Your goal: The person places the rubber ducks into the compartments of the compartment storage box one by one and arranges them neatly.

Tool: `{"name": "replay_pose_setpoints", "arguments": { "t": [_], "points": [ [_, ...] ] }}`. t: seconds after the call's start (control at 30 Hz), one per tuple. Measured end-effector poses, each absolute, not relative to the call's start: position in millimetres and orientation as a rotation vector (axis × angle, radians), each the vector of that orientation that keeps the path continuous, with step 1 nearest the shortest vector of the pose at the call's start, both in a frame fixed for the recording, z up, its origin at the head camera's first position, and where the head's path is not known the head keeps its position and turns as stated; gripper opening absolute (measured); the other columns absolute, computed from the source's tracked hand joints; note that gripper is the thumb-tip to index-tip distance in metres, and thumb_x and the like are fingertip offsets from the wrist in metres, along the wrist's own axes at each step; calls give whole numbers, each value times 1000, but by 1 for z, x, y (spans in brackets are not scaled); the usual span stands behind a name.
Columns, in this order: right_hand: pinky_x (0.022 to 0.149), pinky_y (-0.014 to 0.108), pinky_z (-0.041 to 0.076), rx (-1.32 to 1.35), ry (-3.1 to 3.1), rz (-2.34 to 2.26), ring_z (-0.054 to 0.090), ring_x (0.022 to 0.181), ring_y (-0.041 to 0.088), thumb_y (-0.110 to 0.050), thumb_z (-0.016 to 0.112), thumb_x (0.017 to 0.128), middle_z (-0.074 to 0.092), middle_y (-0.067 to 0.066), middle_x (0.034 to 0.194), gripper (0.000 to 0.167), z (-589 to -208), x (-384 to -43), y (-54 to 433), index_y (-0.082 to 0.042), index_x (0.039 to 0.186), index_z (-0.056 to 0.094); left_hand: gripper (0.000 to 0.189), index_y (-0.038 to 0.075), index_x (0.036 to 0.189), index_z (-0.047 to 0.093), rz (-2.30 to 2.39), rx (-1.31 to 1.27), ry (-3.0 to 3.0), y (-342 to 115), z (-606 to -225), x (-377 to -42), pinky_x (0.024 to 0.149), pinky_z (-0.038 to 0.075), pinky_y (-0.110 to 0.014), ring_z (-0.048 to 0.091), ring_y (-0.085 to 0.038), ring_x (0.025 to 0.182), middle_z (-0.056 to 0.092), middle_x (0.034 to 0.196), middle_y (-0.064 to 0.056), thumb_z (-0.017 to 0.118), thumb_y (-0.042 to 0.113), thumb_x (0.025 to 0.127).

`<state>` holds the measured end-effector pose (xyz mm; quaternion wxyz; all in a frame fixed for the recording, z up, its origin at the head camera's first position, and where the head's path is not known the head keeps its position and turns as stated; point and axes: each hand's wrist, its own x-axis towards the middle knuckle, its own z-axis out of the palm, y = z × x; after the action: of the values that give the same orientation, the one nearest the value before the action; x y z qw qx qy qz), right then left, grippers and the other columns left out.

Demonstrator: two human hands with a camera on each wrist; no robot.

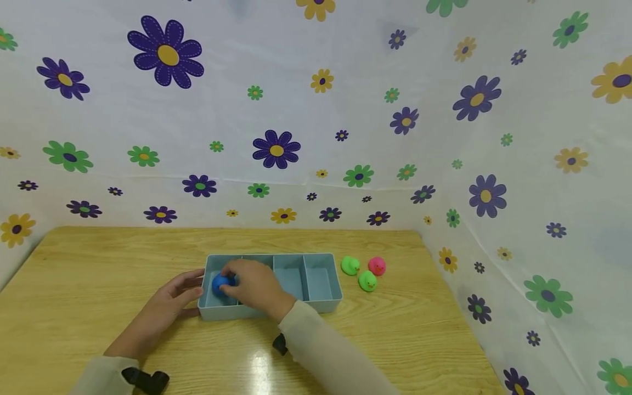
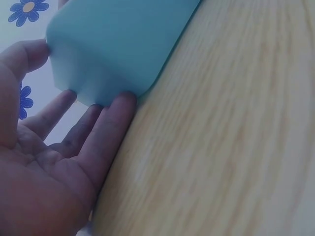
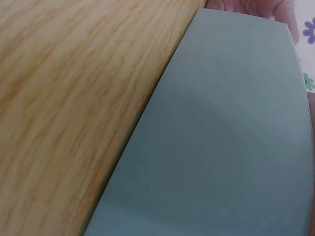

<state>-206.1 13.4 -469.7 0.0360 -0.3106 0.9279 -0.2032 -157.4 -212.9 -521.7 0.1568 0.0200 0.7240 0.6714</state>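
Note:
A pale blue box [image 1: 321, 307] with a row of several compartments lies on the wooden table. My right hand [image 1: 257, 285] reaches over it into the leftmost compartment, where thumb and fingers hold a round blue toy [image 1: 222, 285]. In the right wrist view only the box's long front wall [image 3: 216, 118] shows, so the hold is hidden there. My left hand [image 1: 173, 302] is at the box's left end. In the left wrist view its fingertips touch the end wall [image 2: 93, 73], the thumb up at the corner.
Right of the box stand two green rubber ducks [image 1: 350, 266] and a pink rubber duck [image 1: 377, 266]. Wood-grain table [image 1: 405, 329] surrounds the box. A flowered cloth [image 1: 222, 115] hangs behind the table and along its right side.

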Motion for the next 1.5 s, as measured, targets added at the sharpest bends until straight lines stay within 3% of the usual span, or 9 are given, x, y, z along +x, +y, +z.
{"name": "replay_pose_setpoints", "arguments": {
  "t": [0.37, 0.8, 1.1, 1.5],
  "points": [
    [84, 15, 52, -876, 2795, -623, 62, 95, -2, -31, 75, 97, 73, -11, 108, 23, -466, -204, 5, -19, 117, 74, 67, 10, 162, 31, 1930, 65, 2073, -214, -526, -158, 95, 60, -42, 43, -46, 141, 37, 159, -24, 58, 37, 107],
    [77, 18, 54, -855, 2846, -443, 63, 91, -1, -36, 73, 98, 73, -13, 107, 23, -466, -203, -2, -23, 117, 74, 65, 8, 161, 31, 1940, 74, 2082, -214, -527, -157, 93, 60, -41, 45, -44, 140, 37, 159, -24, 58, 34, 107],
    [80, 18, 54, -882, 2851, -443, 62, 92, -1, -36, 72, 99, 72, -12, 109, 26, -466, -203, 0, -22, 120, 73, 65, 9, 161, 31, 1938, 65, 2080, -215, -529, -157, 94, 60, -41, 45, -43, 140, 37, 159, -23, 58, 35, 107],
    [88, 16, 53, -1007, 2801, -627, 67, 108, 4, -36, 67, 102, 72, -9, 119, 29, -461, -199, 18, -19, 126, 70, 65, 9, 161, 31, 1941, 80, 2074, -215, -528, -157, 94, 60, -41, 45, -43, 140, 37, 159, -24, 57, 35, 108]
  ]
}}
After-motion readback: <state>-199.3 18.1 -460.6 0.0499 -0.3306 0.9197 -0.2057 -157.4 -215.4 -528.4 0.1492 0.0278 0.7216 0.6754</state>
